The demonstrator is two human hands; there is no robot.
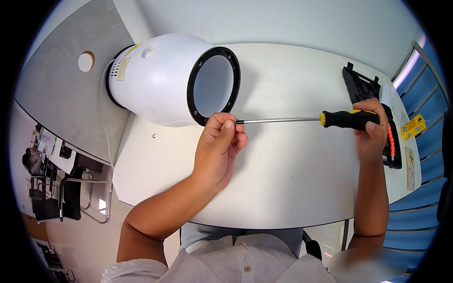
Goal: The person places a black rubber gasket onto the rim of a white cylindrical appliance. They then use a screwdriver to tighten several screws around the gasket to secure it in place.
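Note:
My right hand (370, 123) is wrapped around the black and yellow handle of a screwdriver (283, 120), held level with its shaft pointing left. My left hand (218, 146) is closed in a pinch at the dark tip of the shaft. Between thumb and forefinger a tiny metal piece shows, apparently a small screw, mostly hidden by the fingers. Just behind this hand lies a large white rounded housing (165, 80) on its side. Its open end, ringed by a black rim (192, 89) with several small screws or holes, faces right.
On the white table (273, 188), a small dark C-shaped ring (154, 136) lies left of my left hand. An open black tool case (361, 82) with an orange flexible shaft (391, 141) sits at the right, beside a yellow box (413, 126). A grey table (61, 104) adjoins at the left.

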